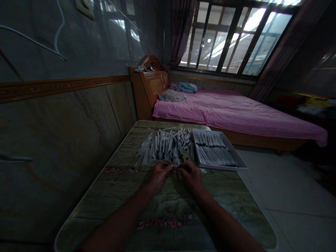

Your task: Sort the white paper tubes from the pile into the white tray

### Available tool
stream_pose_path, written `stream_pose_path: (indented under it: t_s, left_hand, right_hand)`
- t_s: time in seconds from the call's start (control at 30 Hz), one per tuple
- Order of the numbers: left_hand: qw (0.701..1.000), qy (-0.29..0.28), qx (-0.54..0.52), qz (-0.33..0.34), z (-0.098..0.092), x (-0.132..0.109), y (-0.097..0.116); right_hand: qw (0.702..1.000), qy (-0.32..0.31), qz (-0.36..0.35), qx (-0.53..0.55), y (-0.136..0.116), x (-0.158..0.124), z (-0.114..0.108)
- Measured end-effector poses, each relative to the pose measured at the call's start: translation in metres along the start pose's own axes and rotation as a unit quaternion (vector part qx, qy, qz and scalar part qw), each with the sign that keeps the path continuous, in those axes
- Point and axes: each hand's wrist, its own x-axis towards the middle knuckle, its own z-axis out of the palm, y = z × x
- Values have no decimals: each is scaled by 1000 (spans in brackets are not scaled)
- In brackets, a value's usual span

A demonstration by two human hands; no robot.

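Observation:
My left hand (158,175) is closed on a thin, whitish pen-like tube (162,161), which points to the left. Close beside it, my right hand (192,177) pinches at the tube's right end; whether a small part sits between those fingertips is too dark to tell. Just beyond both hands lies a loose pile of similar white tubes (164,145), some with dark ends. To the right of the pile, a shallow white box (240,167) holds two rows of pen-like tubes (214,154) with dark tips, laid side by side.
Everything rests on a wood-patterned table (115,199) with rounded corners. A tiled wall (86,122) runs along the left. Behind the table stands a bed (223,108) with a pink checked cover, and a window (233,38) is above it.

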Motion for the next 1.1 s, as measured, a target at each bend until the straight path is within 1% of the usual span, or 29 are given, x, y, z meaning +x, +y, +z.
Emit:
stream_pose_path:
  t_s: [0.1, 0.2, 0.27, 0.33, 0.43, 0.57, 0.63, 0.7, 0.77, 0.87, 1.0, 1.03, 1.1]
  left_hand:
    - [1000, 4, 3, 0, 2, -2, 1]
    - [1000, 8, 9, 3, 3, -3, 1]
    - [1000, 12, 13, 5, 3, -3, 1]
    - [1000, 15, 16, 6, 3, -4, 1]
    - [1000, 14, 24, 13, 4, -5, 1]
    - [998, 4, 57, 30, 4, -6, 0]
    - [996, -1, 77, 36, 5, -6, -1]
    - [995, -1, 88, 40, 5, -6, -1]
    - [995, 6, 91, 43, 5, -7, -1]
    - [994, 5, 100, 40, 5, -7, -1]
    - [993, -14, 115, 31, 4, -7, -2]
    - [993, -13, 115, 30, 4, -7, -3]
    - [993, -8, 112, 32, 3, -6, -3]
  right_hand:
    - [1000, -3, -1, 7, 2, 0, 1]
    - [1000, -2, 18, 21, 4, 0, 2]
    - [999, -9, 30, 12, 4, -1, 2]
    - [999, -16, 23, -23, 3, -1, 1]
    - [994, -26, -21, -105, 2, -4, 0]
    - [968, -52, -80, -233, 7, -6, 0]
    - [955, -67, -97, -271, 10, -6, 0]
    - [952, -75, -117, -274, 12, -6, -1]
    - [955, -74, -137, -253, 12, -6, -2]
    - [958, -77, -147, -232, 13, -7, -4]
    - [943, -100, -182, -261, 15, -6, -7]
    - [943, -105, -185, -257, 15, -6, -7]
    - [953, -106, -166, -229, 12, -6, -7]
